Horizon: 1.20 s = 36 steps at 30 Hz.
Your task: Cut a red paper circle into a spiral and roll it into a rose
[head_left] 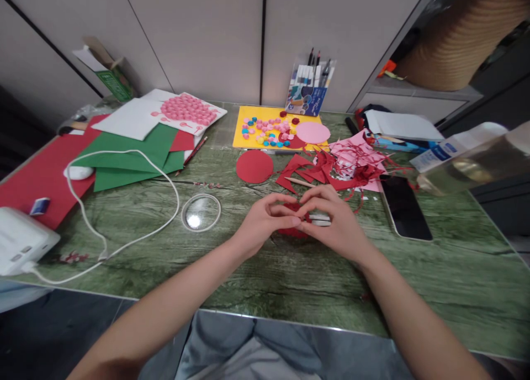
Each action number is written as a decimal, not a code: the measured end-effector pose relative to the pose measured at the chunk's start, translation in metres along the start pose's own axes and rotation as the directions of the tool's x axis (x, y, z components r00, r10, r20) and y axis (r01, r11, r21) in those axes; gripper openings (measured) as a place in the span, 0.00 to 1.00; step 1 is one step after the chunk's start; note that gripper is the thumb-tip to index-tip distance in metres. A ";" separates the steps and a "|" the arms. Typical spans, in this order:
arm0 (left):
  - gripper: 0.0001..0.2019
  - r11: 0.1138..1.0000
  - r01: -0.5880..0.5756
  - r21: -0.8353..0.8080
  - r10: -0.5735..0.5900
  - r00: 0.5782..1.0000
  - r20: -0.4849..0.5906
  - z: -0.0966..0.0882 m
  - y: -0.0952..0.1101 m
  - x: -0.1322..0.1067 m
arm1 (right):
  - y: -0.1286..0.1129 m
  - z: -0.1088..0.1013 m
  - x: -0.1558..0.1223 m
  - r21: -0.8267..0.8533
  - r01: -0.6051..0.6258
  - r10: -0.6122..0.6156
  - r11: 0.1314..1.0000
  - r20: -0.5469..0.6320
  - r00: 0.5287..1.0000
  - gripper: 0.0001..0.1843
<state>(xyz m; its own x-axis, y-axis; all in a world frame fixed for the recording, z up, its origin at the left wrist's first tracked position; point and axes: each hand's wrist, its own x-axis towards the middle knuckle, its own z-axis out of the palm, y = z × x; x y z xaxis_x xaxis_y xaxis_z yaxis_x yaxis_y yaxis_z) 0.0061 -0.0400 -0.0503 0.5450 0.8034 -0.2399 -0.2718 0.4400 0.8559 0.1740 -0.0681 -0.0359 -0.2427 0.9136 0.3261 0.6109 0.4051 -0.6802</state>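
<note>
Both of my hands meet over the middle of the green table. My left hand and my right hand pinch a small piece of red paper between their fingertips, fingers curled closed around it. A small white object shows under my right fingers; I cannot make out what it is. Just beyond the hands lie a red paper circle, a wooden stick and a heap of red paper scraps.
A black phone lies right of my hands, a clear round lid to the left. A white cable loops from a white device. Green and red sheets, a yellow sheet with small coloured pieces and a pen pack sit behind.
</note>
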 end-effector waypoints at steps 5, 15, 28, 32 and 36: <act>0.18 1.000 0.013 0.027 -0.014 1.000 0.011 -0.003 0.002 0.000 | -0.001 -0.004 0.000 0.003 -0.001 0.000 1.000 0.040 0.999 0.03; 0.19 0.998 -0.039 0.046 0.039 0.999 -0.004 -0.002 0.003 0.000 | 0.003 -0.002 -0.002 -0.037 0.120 -0.116 0.992 0.095 0.989 0.12; 0.22 0.999 -0.052 -0.010 0.052 0.997 -0.050 0.001 -0.002 0.000 | 0.007 0.007 -0.002 -0.139 0.076 -0.101 0.987 -0.182 0.978 0.06; 0.21 0.998 -0.049 -0.025 0.048 0.998 -0.037 0.002 -0.003 0.000 | 0.008 0.006 -0.003 -0.129 0.073 -0.099 0.989 -0.203 0.974 0.04; 0.21 0.999 -0.042 -0.024 0.042 0.999 -0.012 0.003 -0.003 0.000 | 0.007 0.004 -0.002 -0.143 0.070 -0.098 0.987 -0.195 0.976 0.03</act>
<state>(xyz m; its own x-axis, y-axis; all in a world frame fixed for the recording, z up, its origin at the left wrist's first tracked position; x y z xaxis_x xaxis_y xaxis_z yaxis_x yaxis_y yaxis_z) 0.0088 -0.0429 -0.0520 0.5239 0.8257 -0.2093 -0.3132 0.4152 0.8541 0.1760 -0.0672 -0.0436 -0.1493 0.8455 0.5127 0.6936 0.4591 -0.5551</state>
